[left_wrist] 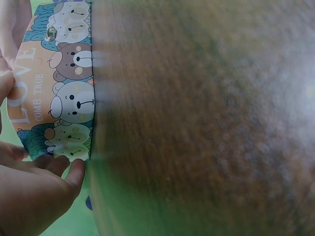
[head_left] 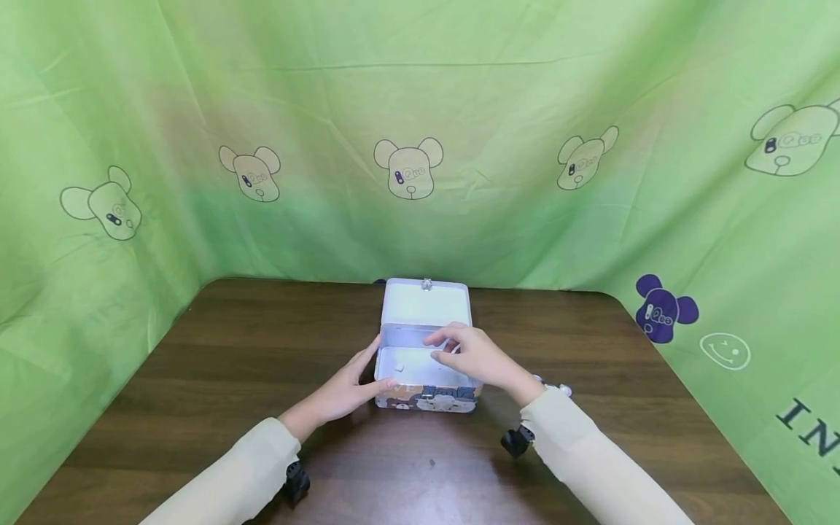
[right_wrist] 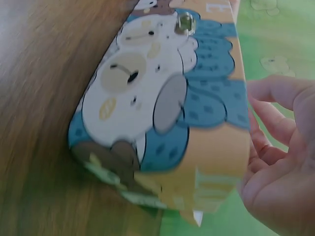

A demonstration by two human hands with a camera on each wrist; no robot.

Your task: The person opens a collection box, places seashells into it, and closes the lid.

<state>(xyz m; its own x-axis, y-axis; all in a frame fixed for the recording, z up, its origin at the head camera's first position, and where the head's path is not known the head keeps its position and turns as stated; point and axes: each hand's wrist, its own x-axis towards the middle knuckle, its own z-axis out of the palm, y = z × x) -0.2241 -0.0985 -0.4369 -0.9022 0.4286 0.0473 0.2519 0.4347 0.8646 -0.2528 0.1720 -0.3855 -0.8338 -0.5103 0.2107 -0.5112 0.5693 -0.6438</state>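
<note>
A small tin lunch box (head_left: pixel 429 399) printed with cartoon bears stands in the middle of the table, its lid (head_left: pixel 426 302) raised at the back. The inside is white, and a small white piece (head_left: pixel 399 367) lies in it toward the left. My left hand (head_left: pixel 344 390) holds the box's left end, thumb at the front rim and fingers along the side. Over the right part of the opening is my right hand (head_left: pixel 469 354), fingers bent and thumb apart from them. Nothing shows between them. In the right wrist view, the tin's front (right_wrist: pixel 142 83) partly hides the right fingers.
A small white and blue object (head_left: pixel 558 388) lies on the table to the right, partly behind the right forearm. The brown wooden table (head_left: pixel 249 364) is bordered at the back and sides by a green curtain (head_left: pixel 420 233) with bear drawings. A metal clasp (head_left: pixel 426 284) tops the lid.
</note>
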